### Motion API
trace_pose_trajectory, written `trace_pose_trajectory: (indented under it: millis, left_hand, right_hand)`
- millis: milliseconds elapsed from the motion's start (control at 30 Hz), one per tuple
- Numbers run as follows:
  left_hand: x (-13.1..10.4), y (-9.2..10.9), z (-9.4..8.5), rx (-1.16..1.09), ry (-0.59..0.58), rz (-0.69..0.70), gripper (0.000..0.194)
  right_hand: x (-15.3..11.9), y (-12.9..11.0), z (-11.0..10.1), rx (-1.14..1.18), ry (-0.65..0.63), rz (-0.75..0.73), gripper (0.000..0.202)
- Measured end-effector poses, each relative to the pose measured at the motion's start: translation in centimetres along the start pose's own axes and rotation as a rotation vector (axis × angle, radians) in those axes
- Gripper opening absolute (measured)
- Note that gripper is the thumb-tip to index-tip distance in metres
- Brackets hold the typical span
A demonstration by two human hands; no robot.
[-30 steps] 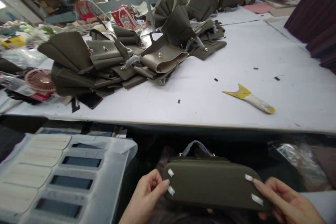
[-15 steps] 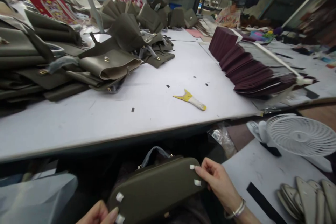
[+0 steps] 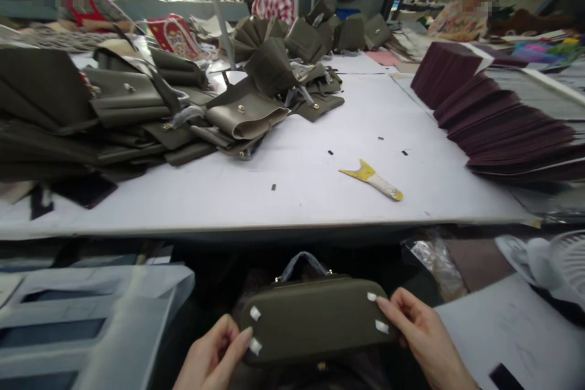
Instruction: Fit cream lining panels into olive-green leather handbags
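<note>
Held low in front of me is a dark olive handbag (image 3: 315, 320), its long rounded base turned up toward the camera. White tabs stick out near both ends of the base, two on each side. My left hand (image 3: 217, 350) pinches the left end, thumb beside the lower white tab (image 3: 255, 346). My right hand (image 3: 418, 326) grips the right end, thumb at the upper white tab (image 3: 372, 297). Behind the base, a plastic-wrapped handle (image 3: 301, 262) with gold fittings arches up. The bag's far side is hidden.
Beyond the bag stands a white worktable (image 3: 237, 195) with piled olive bag parts (image 3: 137, 109) at left. A yellow-and-white forked tool (image 3: 372, 181) lies mid-table; stacked maroon sheets (image 3: 507, 116) sit right. A white fan (image 3: 569, 262) is at far right. Several people work behind.
The camera view has swung left, so the table and its things appear farther right. Both hands still hold the bag, which now looks more level. More of my left hand shows.
</note>
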State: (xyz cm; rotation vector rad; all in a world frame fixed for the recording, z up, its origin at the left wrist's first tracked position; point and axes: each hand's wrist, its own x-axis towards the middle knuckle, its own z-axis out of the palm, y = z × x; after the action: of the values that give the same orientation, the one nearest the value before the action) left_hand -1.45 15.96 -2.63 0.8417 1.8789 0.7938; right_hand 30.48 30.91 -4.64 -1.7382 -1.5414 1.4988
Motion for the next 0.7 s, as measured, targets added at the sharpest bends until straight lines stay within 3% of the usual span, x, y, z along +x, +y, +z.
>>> trace_pose_trajectory:
  millis: [167, 533, 700]
  left_hand:
    - [-0.11, -0.09, -0.01, -0.008, 0.007, -0.004, 0.052]
    - [-0.61, 0.11, 0.64, -0.039, 0.061, 0.024, 0.048]
    - [-1.03, 0.52, 0.63, -0.018, 0.064, 0.028, 0.043]
  right_hand:
    - [0.01, 0.21, -0.01, 0.044, -0.024, 0.009, 0.047]
    - [-0.47, -0.35, 0.52, -0.112, 0.123, -0.104, 0.049]
    - [-0.07, 0.39, 0.17, -0.15, 0.119, -0.178, 0.05]
